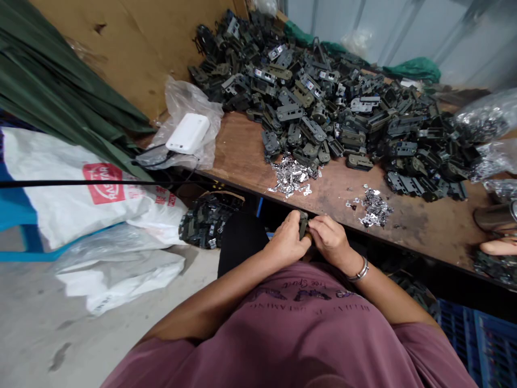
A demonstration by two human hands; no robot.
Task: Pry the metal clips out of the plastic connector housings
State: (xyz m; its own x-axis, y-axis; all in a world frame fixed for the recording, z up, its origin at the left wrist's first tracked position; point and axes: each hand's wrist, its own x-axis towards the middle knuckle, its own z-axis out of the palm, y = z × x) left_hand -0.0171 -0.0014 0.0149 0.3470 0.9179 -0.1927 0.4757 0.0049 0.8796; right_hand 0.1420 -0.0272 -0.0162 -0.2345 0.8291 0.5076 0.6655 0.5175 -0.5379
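Observation:
Close to my body, just off the table's front edge, my left hand (287,240) is closed around a dark green-grey plastic part (302,223). Most of that part is covered by my fingers. My right hand (330,240) touches its right side, thumb and fingertips pinched together; whatever sits between them is too small or hidden to name. On the table beyond lie a small heap of shiny metal clips (291,175) and a second heap of metal clips (375,206). Behind them spreads a large pile of similar dark plastic parts (307,102).
A white plastic box (188,133) rests on clear wrapping at the table's left end. Below it stands a container of dark parts (208,223), near white sacks (81,188). Another person's hand (498,248) shows at the right edge, beneath a metal cup (495,218). Blue crates (480,334) are lower right.

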